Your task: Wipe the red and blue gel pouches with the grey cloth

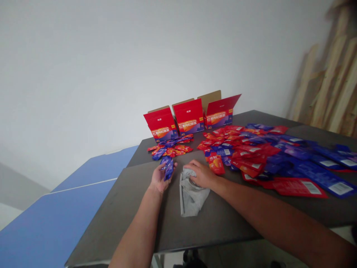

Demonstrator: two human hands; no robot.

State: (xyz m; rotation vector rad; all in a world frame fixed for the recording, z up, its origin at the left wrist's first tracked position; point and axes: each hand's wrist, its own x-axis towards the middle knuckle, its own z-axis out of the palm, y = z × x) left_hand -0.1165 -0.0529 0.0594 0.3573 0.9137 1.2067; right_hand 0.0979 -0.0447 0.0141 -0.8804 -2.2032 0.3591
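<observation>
The person's left hand (pixel 161 178) is held palm up over the dark grey table (pixel 117 208), its fingers half closed round a small bunch of purple sachets (pixel 168 168). The right hand (pixel 201 175) sits knuckles up on a crumpled grey cloth (pixel 191 195) near the middle of the table, fingers bent down into the fabric; whether it grips the cloth or only presses on it, I cannot tell. Just beside those knuckles lies a red sachet (pixel 215 164), at the edge of a large heap of red and purple sachets (pixel 264 156) that spreads to the table's right edge, with a long red pouch (pixel 297 187) and a barcoded blue pouch (pixel 326 178) along its near side. Toward the far edge, a smaller heap of sachets (pixel 170 147) lies just in front of three open red cartons (pixel 189 117), standing in a row with their flaps raised. Past the table's left edge is a blue table (pixel 55 223), and wooden boards (pixel 331 82) lean against the white wall (pixel 111 74) at far right.
</observation>
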